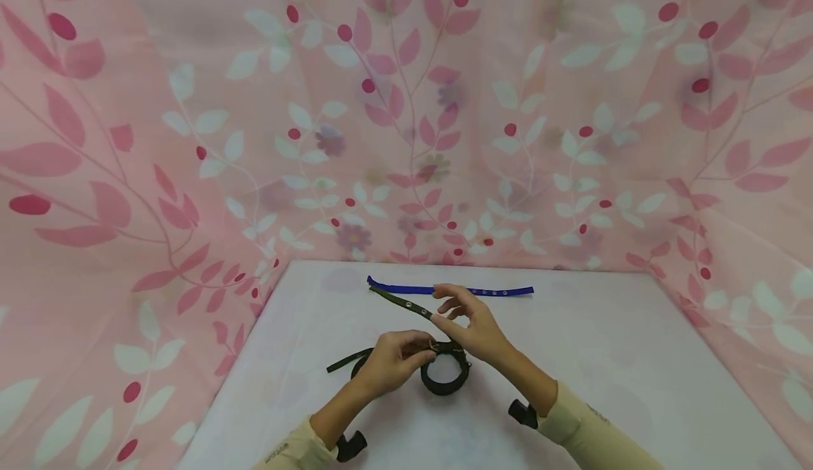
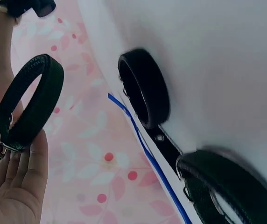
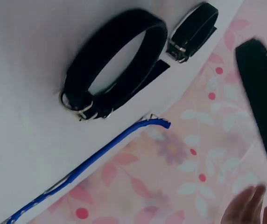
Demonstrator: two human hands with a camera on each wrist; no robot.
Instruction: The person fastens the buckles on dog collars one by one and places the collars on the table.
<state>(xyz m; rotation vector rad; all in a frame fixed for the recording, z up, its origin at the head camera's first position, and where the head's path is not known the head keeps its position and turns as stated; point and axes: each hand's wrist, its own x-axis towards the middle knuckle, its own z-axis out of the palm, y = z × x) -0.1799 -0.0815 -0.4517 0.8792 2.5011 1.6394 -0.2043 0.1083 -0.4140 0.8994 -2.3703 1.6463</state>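
Observation:
Between both hands is a dark green buckled collar [image 1: 444, 387], looped into a ring, its metal buckle uppermost in the head view. My left hand [image 1: 396, 364] pinches it at the buckle with thumb and fingers. With thumb and forefinger, my right hand [image 1: 478, 325] grips the collar's strap, whose eyeletted end points to the far left. The held collar [image 2: 49, 102] hangs off the table in the left wrist view. In the right wrist view its dark band [image 3: 262, 107] is at the right edge, with some fingers [image 3: 245, 205] below.
A blue eyeletted strap [image 1: 400, 289] lies across the back of the white table [image 1: 571, 357]. Another dark collar [image 1: 358, 364] is partly hidden behind my left hand. Two dark collars [image 2: 157, 88] stand on the table in the left wrist view. Pink leaf-patterned cloth [image 1: 406, 195] surrounds the table.

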